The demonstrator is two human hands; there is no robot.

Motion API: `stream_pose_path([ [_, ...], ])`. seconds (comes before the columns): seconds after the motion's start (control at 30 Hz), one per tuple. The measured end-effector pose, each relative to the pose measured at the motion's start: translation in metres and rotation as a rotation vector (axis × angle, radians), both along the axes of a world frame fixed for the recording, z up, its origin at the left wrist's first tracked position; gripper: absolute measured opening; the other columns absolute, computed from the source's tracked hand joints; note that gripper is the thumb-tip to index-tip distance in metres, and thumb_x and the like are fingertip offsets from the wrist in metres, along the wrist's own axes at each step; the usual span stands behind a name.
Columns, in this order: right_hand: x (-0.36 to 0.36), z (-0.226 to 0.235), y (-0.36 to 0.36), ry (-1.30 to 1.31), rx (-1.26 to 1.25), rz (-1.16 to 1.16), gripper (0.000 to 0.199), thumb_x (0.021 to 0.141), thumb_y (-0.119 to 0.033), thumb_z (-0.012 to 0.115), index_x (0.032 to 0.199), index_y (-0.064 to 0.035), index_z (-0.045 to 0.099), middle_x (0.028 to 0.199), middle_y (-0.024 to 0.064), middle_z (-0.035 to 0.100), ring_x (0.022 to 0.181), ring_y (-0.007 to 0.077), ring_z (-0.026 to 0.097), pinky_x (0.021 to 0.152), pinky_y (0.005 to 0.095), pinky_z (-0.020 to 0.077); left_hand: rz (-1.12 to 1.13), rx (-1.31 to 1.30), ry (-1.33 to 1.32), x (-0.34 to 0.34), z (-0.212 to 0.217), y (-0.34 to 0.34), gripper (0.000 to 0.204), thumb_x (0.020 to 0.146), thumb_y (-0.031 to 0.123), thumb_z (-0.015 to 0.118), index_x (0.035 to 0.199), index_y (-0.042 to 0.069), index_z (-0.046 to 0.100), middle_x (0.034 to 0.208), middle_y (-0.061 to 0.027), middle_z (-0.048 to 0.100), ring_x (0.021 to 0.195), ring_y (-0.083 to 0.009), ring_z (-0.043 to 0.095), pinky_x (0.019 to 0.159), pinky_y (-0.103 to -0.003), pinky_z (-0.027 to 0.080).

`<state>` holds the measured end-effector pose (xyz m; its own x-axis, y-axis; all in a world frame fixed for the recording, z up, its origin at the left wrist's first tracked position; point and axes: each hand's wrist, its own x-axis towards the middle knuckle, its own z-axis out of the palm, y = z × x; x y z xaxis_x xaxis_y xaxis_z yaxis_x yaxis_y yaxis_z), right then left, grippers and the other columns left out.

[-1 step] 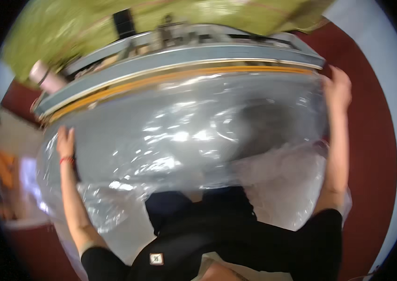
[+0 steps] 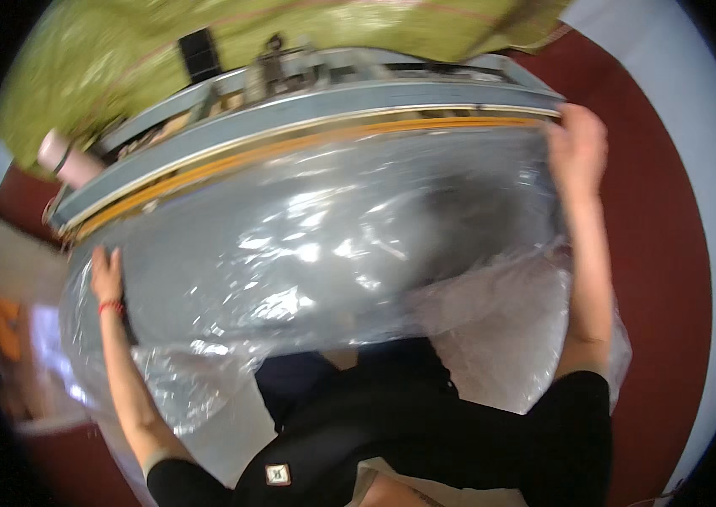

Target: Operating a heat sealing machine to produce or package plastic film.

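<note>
both hands spread a clear plastic sheet over a grey counter

the clear plastic sheet lies wide across the grey counter, its near edge hanging crumpled toward the person's black shirt. the left hand rests flat on the sheet's left edge, grip open, fingers pointing away. the right hand is at the far right corner, its grip curled onto the sheet's edge beside the long grey bar with an orange strip along the counter's far side.
</note>
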<state>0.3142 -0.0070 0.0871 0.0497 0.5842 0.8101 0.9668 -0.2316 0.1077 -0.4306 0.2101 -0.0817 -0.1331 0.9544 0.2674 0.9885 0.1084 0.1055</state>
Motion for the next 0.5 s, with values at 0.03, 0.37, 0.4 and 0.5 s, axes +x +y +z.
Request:
stream_pose_path([
  [0.03, -0.015, -0.017, 0.005, -0.058, -0.037, 0.165, 0.017, 0.074, -0.017, 0.057, 0.088, -0.0074, 0.057, 0.087, 0.0096, 0.058, 0.083, 0.0272, 0.053, 0.07, 0.0379, 0.0431, -0.01, 0.003, -0.029, -0.003, -0.001, -0.003, 0.058, 0.085, 0.044, 0.045, 0.123, -0.001, 0.042, 0.13, -0.0158, 0.039, 0.123, -0.0261, 0.034, 0.101, -0.033, 0.026],
  [0.37, 0.108, -0.154, -0.054, 0.459, -0.452, -0.383, 0.057, 0.082, -0.047, 0.046, 0.126, -0.0117, 0.041, 0.134, 0.0126, 0.034, 0.126, 0.0283, 0.025, 0.099, 0.0471, 0.0225, -0.038, -0.041, 0.12, -0.119, -0.034, 0.037, 0.059, 0.09, 0.042, 0.036, 0.129, -0.001, 0.031, 0.135, -0.0164, 0.03, 0.126, -0.0277, 0.028, 0.104, -0.033, 0.02],
  [0.4, 0.108, -0.151, -0.053, 0.501, -0.482, -0.426, 0.063, 0.081, -0.053, 0.044, 0.129, -0.0135, 0.038, 0.136, 0.0124, 0.03, 0.128, 0.0283, 0.022, 0.099, 0.0498, 0.0195, -0.003, -0.036, 0.168, -0.132, -0.039, 0.044, 0.059, 0.09, 0.042, 0.035, 0.13, -0.001, 0.03, 0.136, -0.0164, 0.029, 0.126, -0.0279, 0.027, 0.104, -0.034, 0.02],
  [0.5, 0.095, -0.14, -0.041, 0.554, -0.566, -0.469, 0.069, 0.079, -0.06, 0.04, 0.131, -0.0163, 0.034, 0.14, 0.011, 0.023, 0.13, 0.0312, 0.015, 0.099, 0.055, 0.0149, 0.047, -0.062, 0.147, -0.174, -0.04, 0.058, 0.065, 0.088, 0.047, 0.036, 0.132, 0.0, 0.027, 0.138, -0.0164, 0.026, 0.126, -0.0284, 0.026, 0.104, -0.034, 0.019],
])
